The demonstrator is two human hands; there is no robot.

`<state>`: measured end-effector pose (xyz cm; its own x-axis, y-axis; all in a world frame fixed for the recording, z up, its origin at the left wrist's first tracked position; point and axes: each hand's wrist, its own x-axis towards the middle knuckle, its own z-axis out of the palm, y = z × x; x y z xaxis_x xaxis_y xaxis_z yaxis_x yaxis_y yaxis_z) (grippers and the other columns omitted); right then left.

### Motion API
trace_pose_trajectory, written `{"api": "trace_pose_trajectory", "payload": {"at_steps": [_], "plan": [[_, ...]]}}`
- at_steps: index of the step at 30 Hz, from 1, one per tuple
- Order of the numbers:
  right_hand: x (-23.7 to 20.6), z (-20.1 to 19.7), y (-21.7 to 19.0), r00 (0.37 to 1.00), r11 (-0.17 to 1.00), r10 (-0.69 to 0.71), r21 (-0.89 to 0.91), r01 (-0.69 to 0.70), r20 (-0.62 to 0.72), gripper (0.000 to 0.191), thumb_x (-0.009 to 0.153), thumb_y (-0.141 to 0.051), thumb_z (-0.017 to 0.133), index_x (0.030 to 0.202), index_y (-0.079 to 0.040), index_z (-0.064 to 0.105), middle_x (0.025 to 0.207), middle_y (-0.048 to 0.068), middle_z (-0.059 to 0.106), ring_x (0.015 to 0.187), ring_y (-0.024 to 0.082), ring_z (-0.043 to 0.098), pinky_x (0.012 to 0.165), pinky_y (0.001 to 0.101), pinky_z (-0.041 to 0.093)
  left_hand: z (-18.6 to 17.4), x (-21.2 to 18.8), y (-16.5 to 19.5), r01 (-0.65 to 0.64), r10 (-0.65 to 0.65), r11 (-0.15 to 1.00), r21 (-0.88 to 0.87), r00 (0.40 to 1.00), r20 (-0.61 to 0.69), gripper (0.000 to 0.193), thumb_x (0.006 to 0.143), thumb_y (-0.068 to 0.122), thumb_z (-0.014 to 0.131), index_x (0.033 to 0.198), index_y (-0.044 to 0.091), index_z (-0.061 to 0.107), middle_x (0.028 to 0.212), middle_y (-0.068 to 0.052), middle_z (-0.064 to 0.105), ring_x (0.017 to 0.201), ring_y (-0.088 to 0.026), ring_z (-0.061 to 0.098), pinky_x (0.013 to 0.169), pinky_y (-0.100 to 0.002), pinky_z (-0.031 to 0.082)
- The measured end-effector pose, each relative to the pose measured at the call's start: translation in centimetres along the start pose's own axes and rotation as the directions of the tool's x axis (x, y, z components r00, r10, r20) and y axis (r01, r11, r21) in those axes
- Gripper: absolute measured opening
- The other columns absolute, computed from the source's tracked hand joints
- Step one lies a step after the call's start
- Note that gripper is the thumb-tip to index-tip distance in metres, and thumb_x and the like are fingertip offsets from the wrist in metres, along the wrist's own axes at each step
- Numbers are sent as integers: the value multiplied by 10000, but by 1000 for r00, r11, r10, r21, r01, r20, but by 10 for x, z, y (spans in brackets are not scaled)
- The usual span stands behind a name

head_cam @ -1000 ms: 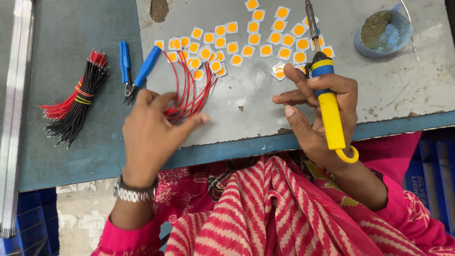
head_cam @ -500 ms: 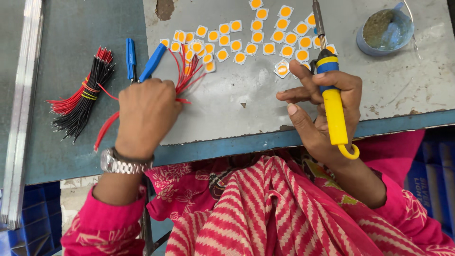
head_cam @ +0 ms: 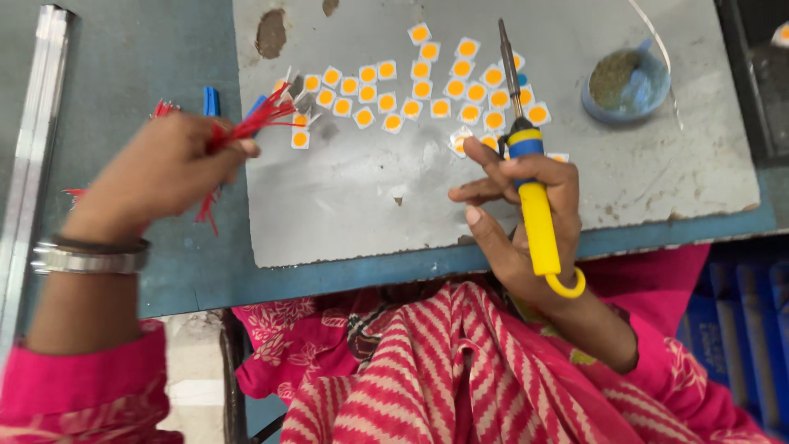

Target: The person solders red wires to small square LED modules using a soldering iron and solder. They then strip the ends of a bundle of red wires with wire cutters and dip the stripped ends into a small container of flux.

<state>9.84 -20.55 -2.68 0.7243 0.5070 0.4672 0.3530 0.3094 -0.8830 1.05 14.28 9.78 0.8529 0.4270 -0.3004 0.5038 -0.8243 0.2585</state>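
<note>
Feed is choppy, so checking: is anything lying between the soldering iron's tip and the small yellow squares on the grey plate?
Nothing visible does. The right hand holds the soldering iron, and its tip lies among the yellow squares on the grey plate. The left hand, holding red wires, stays off to the side.

Red wire bundle [head_cam: 238, 136] sat pinched in left hand [head_cam: 160, 173], ends fanned past the fingertips; yellow-handled soldering iron [head_cam: 530, 189] stood gripped in right hand [head_cam: 526, 205], tip pointing away.
</note>
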Motion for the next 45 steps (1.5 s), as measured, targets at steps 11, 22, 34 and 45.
{"api": "trace_pose_trajectory", "payload": {"at_steps": [11,22,34,45], "plan": [[-2,0,7,999,999,28,40,-26,-43,513,964,135,618,1326,-81,326,1509,319,532,1143,306,733,1041,401,583,-40,87,7,-379,636,744,551,655,-408,174,1030,232,719,1029,78,798,799,-137,683,678,-322,644,612,-436,505],[1,-4,9,1000,999,23,-41,-23,-21,552,937,146,612,1340,-84,314,1530,310,517,1139,288,721,1033,388,564,84,100,0,-197,490,834,516,694,-528,59,872,50,628,913,25,662,1075,-162,625,696,-315,699,565,-450,540],[0,-4,15,998,999,-2,-46,-1,-68,565,952,143,606,1371,-84,304,1553,320,498,1141,279,715,1024,366,558,127,99,58,-260,488,860,440,673,-556,42,852,61,646,892,48,645,1072,-142,597,685,-274,705,554,-412,543],[-3,0,14,986,992,-103,-85,92,-131,507,961,155,560,1333,-95,321,1551,315,498,1129,278,725,990,364,575,136,64,127,-545,541,823,162,663,-518,218,780,-2,676,992,31,637,1073,-187,575,743,-347,687,633,-467,544]]}}
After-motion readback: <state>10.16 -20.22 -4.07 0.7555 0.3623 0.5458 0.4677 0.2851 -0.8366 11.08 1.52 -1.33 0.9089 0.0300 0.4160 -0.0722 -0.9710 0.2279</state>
